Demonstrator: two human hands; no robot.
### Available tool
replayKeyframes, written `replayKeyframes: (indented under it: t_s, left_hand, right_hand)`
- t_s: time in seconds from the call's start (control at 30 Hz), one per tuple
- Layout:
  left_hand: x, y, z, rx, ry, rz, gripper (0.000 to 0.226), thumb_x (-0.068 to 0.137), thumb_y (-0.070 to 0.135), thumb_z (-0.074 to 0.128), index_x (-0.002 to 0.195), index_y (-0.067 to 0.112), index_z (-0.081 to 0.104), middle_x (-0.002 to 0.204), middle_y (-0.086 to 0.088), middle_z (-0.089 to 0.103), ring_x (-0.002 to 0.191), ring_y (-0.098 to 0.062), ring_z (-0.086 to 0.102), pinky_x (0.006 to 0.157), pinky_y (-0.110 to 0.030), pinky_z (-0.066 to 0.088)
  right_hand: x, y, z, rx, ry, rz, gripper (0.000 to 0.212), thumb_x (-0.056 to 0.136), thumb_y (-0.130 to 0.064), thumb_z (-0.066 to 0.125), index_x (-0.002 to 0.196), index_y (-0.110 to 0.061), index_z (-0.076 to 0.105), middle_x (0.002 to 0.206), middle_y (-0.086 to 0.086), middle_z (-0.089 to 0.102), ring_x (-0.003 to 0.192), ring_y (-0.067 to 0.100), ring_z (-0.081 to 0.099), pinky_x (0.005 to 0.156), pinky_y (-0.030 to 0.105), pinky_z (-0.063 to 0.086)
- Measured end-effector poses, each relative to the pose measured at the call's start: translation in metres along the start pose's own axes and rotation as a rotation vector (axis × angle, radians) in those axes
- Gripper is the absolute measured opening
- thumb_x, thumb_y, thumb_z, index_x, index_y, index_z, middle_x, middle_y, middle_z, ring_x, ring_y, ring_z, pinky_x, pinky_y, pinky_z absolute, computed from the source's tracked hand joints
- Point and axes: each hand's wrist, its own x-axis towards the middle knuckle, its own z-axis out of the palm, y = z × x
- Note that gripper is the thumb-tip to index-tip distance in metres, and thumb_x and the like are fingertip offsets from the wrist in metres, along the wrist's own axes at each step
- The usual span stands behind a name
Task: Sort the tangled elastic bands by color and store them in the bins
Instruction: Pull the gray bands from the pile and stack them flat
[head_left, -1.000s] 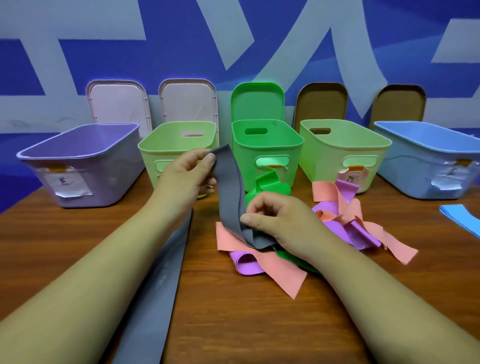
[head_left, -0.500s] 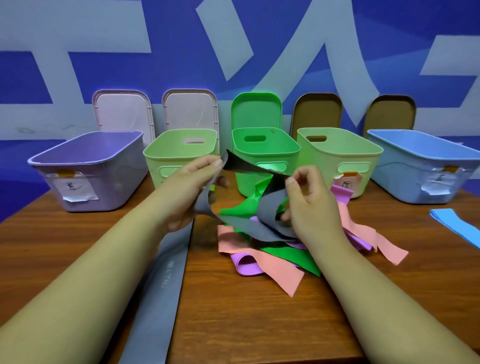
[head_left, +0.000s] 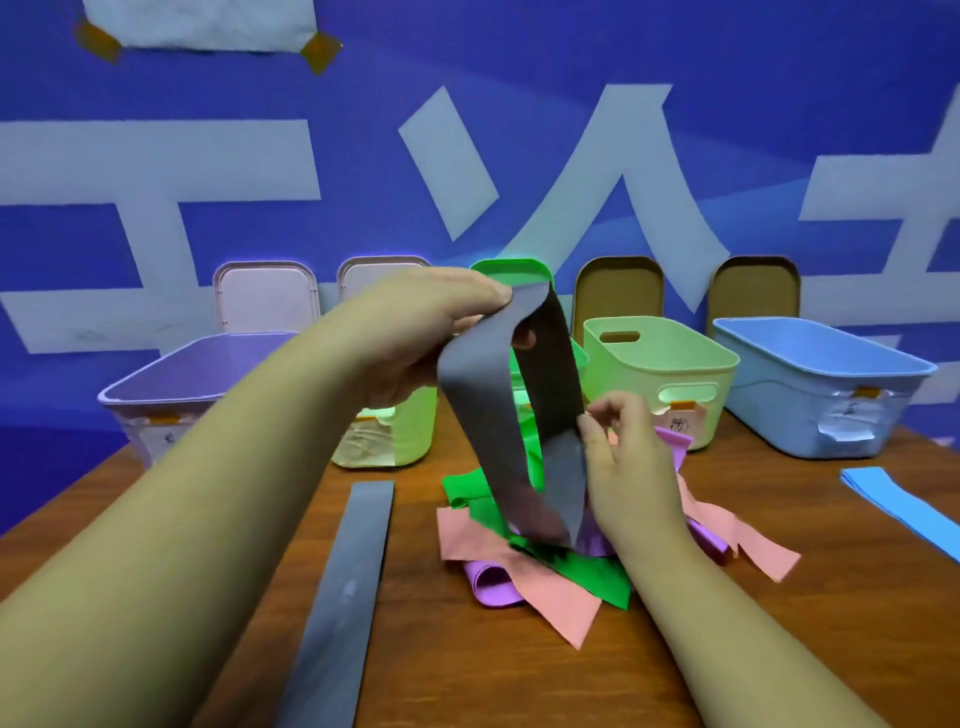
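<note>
The left hand (head_left: 415, 338) pinches the top fold of the grey loop (head_left: 478, 410) between thumb and fingers and holds it high, in front of the green bin (head_left: 519, 374). The right hand (head_left: 634, 467) nips the loop's near edge lower down with thumb and fingertips. The loop's bottom end sits in the pile (head_left: 545, 587), touching green and purple bands. Held up like this, the loop probably hangs straight so that the pile drops away from it, and the lower pinch looks meant to steady it while it is drawn clear (whether anything snags it inside the heap cannot be told).

A grey strip (head_left: 348, 582) lies flat on the desk (head_left: 779, 649) left of the pile, likely laid out as the start of the grey lot. That makes two grey bands. At the right edge lie flat blue bands (head_left: 898, 499), well apart from the pile; their number is unclear. The pile shows three colours, green, pink and purple, too tangled to count singly.

Five bins stand in a row at the back, all open to take the bands: a purple bin (head_left: 197, 374), a pale green bin (head_left: 400, 436), the green one, a second pale green bin (head_left: 654, 364) and a blue bin (head_left: 810, 384). No band can be seen inside any of them. Five lids (head_left: 265, 296) lean on the wall behind (two pale, one green, two brown), out of the way.
</note>
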Motion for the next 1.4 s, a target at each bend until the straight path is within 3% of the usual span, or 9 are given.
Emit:
replayKeyframes:
  t_s: [0.07, 0.3, 0.4, 0.57, 0.73, 0.9, 1.03, 1.27, 1.4]
  left_hand:
    - [0.002, -0.002, 0.006, 0.056, 0.057, 0.039, 0.017, 0.102, 0.029, 0.068, 0.103, 0.015, 0.078, 0.105, -0.025, 0.069, 0.081, -0.030, 0.063, 0.065, -0.035, 0.048]
    - [0.005, 0.001, 0.019, 0.050, 0.181, 0.102, 0.020, 0.107, 0.032, 0.060, 0.112, 0.017, 0.072, 0.088, -0.001, 0.066, 0.055, -0.021, 0.061, 0.049, -0.029, 0.053]
    - [0.011, 0.005, 0.019, 0.014, 0.237, 0.134, 0.021, 0.107, 0.033, 0.059, 0.111, 0.018, 0.072, 0.095, -0.006, 0.069, 0.060, -0.025, 0.066, 0.054, -0.031, 0.057]
    - [0.019, 0.008, 0.019, -0.027, 0.312, 0.153, 0.021, 0.107, 0.033, 0.060, 0.112, 0.018, 0.074, 0.075, 0.004, 0.068, 0.060, -0.019, 0.070, 0.054, -0.028, 0.058]
    - [0.029, 0.006, 0.014, 0.027, 0.384, 0.176, 0.019, 0.106, 0.033, 0.061, 0.108, 0.021, 0.077, 0.071, 0.010, 0.068, 0.062, -0.013, 0.068, 0.057, -0.029, 0.059]
    - [0.041, -0.002, 0.007, 0.159, 0.498, 0.227, 0.020, 0.105, 0.038, 0.061, 0.107, 0.029, 0.078, 0.084, 0.016, 0.067, 0.069, -0.005, 0.056, 0.056, -0.026, 0.051]
    - [0.052, -0.009, 0.004, 0.146, 0.550, 0.231, 0.020, 0.104, 0.039, 0.063, 0.107, 0.027, 0.079, 0.086, 0.020, 0.069, 0.074, -0.001, 0.056, 0.069, -0.027, 0.047]
    - [0.064, -0.024, -0.006, 0.273, 0.602, 0.263, 0.022, 0.106, 0.039, 0.061, 0.101, 0.021, 0.073, 0.091, -0.001, 0.075, 0.083, -0.022, 0.074, 0.056, -0.026, 0.058]
    - [0.074, -0.033, -0.010, 0.183, 0.607, 0.162, 0.028, 0.108, 0.036, 0.056, 0.101, 0.013, 0.069, 0.097, -0.011, 0.072, 0.087, -0.029, 0.074, 0.055, -0.032, 0.062]
  right_hand:
    - [-0.002, -0.002, 0.005, 0.054, -0.039, 0.018, 0.008, 0.107, -0.021, 0.062, 0.114, -0.024, 0.057, 0.099, -0.018, 0.063, 0.094, -0.008, 0.061, 0.071, 0.007, 0.046]
    - [-0.007, 0.003, 0.020, 0.315, -0.252, 0.219, 0.033, 0.087, -0.065, 0.067, 0.116, -0.053, 0.054, 0.111, -0.008, 0.072, 0.091, 0.017, 0.072, 0.077, 0.044, 0.060]
    - [-0.009, -0.009, 0.019, 0.388, -0.325, 0.330, 0.016, 0.106, -0.059, 0.052, 0.117, -0.054, 0.060, 0.119, -0.009, 0.074, 0.107, 0.016, 0.071, 0.090, 0.044, 0.060]
    - [-0.013, -0.009, 0.014, 0.525, -0.467, 0.408, 0.061, 0.095, -0.083, 0.040, 0.128, -0.042, 0.071, 0.123, -0.013, 0.076, 0.125, 0.011, 0.066, 0.111, 0.045, 0.052]
    - [-0.017, -0.010, 0.012, 0.452, -0.511, 0.234, 0.042, 0.097, -0.068, 0.060, 0.096, -0.026, 0.066, 0.087, -0.005, 0.059, 0.087, 0.009, 0.058, 0.083, 0.037, 0.047]
    - [-0.018, -0.010, 0.014, 0.460, -0.531, 0.203, 0.042, 0.093, -0.062, 0.061, 0.101, -0.021, 0.068, 0.090, 0.013, 0.061, 0.085, 0.014, 0.060, 0.079, 0.038, 0.049]
    - [-0.018, -0.008, 0.015, 0.511, -0.536, 0.194, 0.046, 0.093, -0.058, 0.065, 0.107, -0.013, 0.066, 0.086, 0.007, 0.058, 0.083, 0.019, 0.057, 0.079, 0.042, 0.048]
    - [-0.018, -0.008, 0.016, 0.501, -0.583, 0.200, 0.017, 0.103, -0.042, 0.062, 0.103, -0.027, 0.070, 0.084, 0.000, 0.065, 0.083, 0.020, 0.064, 0.080, 0.044, 0.054]
    - [-0.018, -0.008, 0.013, 0.447, -0.590, 0.168, 0.014, 0.110, -0.031, 0.058, 0.112, -0.022, 0.069, 0.087, -0.004, 0.069, 0.078, 0.006, 0.065, 0.074, 0.029, 0.053]
